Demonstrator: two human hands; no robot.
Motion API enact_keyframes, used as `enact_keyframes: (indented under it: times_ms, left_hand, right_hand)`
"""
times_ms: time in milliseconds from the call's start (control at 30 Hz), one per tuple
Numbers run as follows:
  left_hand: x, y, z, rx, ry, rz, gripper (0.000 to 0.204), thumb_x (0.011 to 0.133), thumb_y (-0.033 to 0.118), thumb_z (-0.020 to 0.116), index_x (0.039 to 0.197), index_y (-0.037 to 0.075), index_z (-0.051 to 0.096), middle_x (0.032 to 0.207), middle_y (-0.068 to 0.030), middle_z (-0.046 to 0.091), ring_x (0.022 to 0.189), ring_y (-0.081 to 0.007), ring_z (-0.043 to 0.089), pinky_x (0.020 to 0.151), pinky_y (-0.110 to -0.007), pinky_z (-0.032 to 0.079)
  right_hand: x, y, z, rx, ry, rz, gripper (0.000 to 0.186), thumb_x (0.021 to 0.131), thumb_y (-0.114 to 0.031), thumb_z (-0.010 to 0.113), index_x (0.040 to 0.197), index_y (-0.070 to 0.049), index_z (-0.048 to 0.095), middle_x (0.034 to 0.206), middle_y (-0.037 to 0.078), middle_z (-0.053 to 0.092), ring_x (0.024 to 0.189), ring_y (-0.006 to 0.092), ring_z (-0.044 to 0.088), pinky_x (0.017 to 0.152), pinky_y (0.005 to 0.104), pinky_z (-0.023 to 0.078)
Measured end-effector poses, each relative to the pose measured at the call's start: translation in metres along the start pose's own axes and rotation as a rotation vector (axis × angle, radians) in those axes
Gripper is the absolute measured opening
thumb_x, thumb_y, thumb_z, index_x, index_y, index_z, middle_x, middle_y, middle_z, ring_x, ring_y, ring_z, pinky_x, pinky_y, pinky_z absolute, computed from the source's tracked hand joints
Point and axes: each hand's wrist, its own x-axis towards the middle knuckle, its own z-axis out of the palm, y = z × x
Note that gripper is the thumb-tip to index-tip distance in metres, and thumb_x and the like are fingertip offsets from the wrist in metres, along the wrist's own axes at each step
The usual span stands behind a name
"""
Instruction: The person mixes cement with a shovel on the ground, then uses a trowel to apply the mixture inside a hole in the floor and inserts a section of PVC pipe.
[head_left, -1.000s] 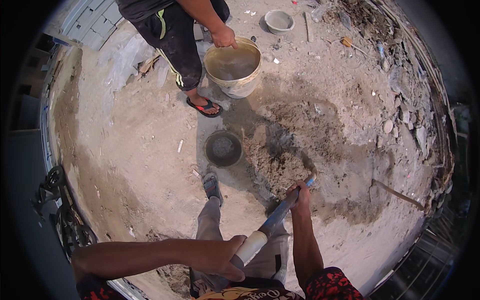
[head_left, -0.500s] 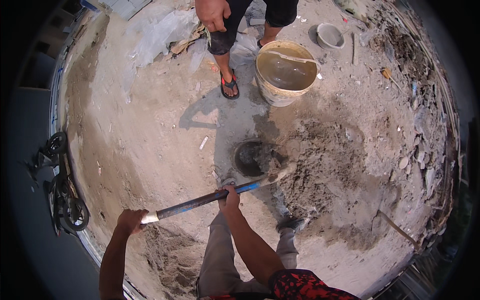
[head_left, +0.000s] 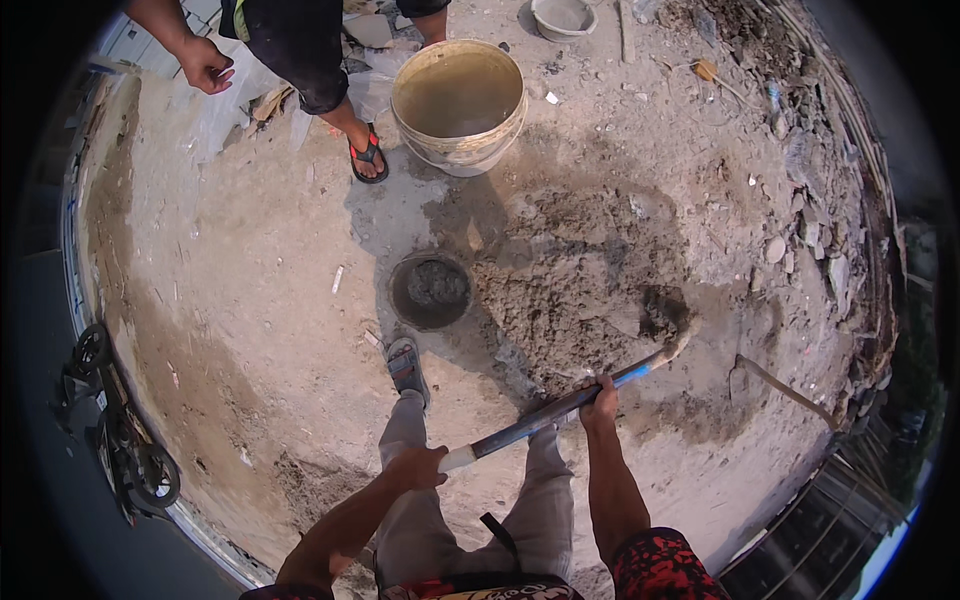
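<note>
My left hand (head_left: 425,466) grips the pale upper end of a long blue-and-dark shovel handle (head_left: 540,418). Farther down the shaft, my right hand (head_left: 600,402) is wrapped round it. The blade (head_left: 662,318) is at the right side of a heap of wet grey mortar (head_left: 565,280), partly sunk in it. Just left of the heap, a round dark bucket (head_left: 405,305) with some grey mortar in it stands near my sandalled foot (head_left: 406,368). Beyond it stands a large pale bucket (head_left: 455,150) of cloudy water, its handle hanging down.
A co-worker (head_left: 290,55) stands at top left, hand (head_left: 208,68) hanging free. A white basin (head_left: 563,20) sits behind. A long-handled tool (head_left: 785,390) lies at right, rubble (head_left: 830,260) along that edge, a motorbike (head_left: 130,440) at the left.
The shovel has swung from over the small bucket rightward to the heap. The co-worker let go of the large bucket about a second ago; that hand is now farther left and the handle hangs down.
</note>
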Motion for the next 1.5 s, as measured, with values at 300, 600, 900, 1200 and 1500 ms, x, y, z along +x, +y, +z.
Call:
enact_keyframes:
  times_ms: [300,600,900,1200,1500]
  left_hand:
    - [0.232,0.283,-0.025,-0.134,0.163,0.137,0.05,0.074,0.03,0.069,0.113,0.001,0.055,0.102,-0.0223,0.064,0.094,-0.0368,0.064,0.081,-0.044,0.05]
    - [0.162,0.246,-0.007,-0.16,0.116,-0.013,0.062,0.081,0.047,0.065,0.107,-0.006,0.044,0.094,-0.0286,0.063,0.09,-0.0402,0.064,0.076,-0.047,0.05]
    - [0.043,0.263,0.025,-0.185,-0.022,-0.183,0.06,0.083,0.046,0.063,0.107,-0.005,0.04,0.097,-0.0281,0.062,0.09,-0.0426,0.064,0.079,-0.048,0.05]
    - [0.016,0.278,0.029,-0.407,-0.068,-0.066,0.069,0.083,0.033,0.064,0.125,-0.01,0.03,0.112,-0.0343,0.055,0.105,-0.0454,0.056,0.091,-0.046,0.045]
    - [-0.052,0.342,-0.08,-0.274,-0.227,0.253,0.093,0.088,0.039,0.058,0.142,-0.012,0.002,0.127,-0.0361,0.042,0.118,-0.043,0.048,0.099,-0.04,0.039]
  right_hand:
    - [0.174,-0.181,-0.06,-0.475,0.199,-0.345,0.024,0.084,-0.016,0.059,0.097,-0.004,0.042,0.077,0.009,0.05,0.057,0.0235,0.054,0.051,0.0424,0.052]
    - [0.153,-0.071,-0.048,-1.017,0.117,-0.191,0.052,0.081,-0.025,0.054,0.115,0.014,0.047,0.103,0.029,0.06,0.095,0.0371,0.061,0.079,0.0442,0.049]
    - [0.047,-0.038,-0.072,-0.879,-0.076,0.156,0.068,0.079,-0.017,0.059,0.132,0.0,0.02,0.095,0.019,0.055,0.075,0.0273,0.059,0.058,0.043,0.052]
    - [0.114,-0.061,-0.07,-0.495,-0.102,0.142,0.017,0.079,-0.007,0.064,0.084,-0.003,0.048,0.063,0.01,0.051,0.048,0.022,0.053,0.045,0.0387,0.05]
    - [0.087,-0.122,-0.038,-0.459,-0.145,0.191,0.015,0.078,-0.012,0.06,0.069,-0.003,0.052,0.058,0.008,0.053,0.046,0.0238,0.053,0.043,0.039,0.045]
